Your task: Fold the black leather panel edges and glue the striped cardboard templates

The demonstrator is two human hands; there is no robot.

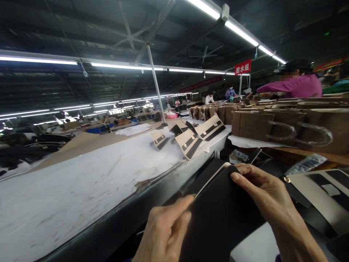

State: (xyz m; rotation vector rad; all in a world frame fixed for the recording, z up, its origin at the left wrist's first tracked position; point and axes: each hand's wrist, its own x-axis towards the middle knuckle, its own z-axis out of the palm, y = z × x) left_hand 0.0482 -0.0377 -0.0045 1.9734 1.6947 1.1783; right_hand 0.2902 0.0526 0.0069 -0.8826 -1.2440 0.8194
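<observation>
A black flat panel (215, 211) with a pale inner edge is held up in front of me, tilted. My right hand (256, 185) pinches its upper rounded corner between thumb and fingers. Along its left edge, my left hand (166, 225) is closed on the panel, index finger lying by the pale strip. The panel's lower part runs out of view, and whether it belongs to a bag or a case I cannot tell. To the right of my right hand lies a beige and black piece (313, 185) with a gold-coloured fitting.
A long table (89, 189) with a stained white top runs along my left. Several beige pieces with black strips (188, 143) stand on it. Brown bags (252, 125) with clear-wrapped handles line the right. A person in a purple top (302, 85) works behind them.
</observation>
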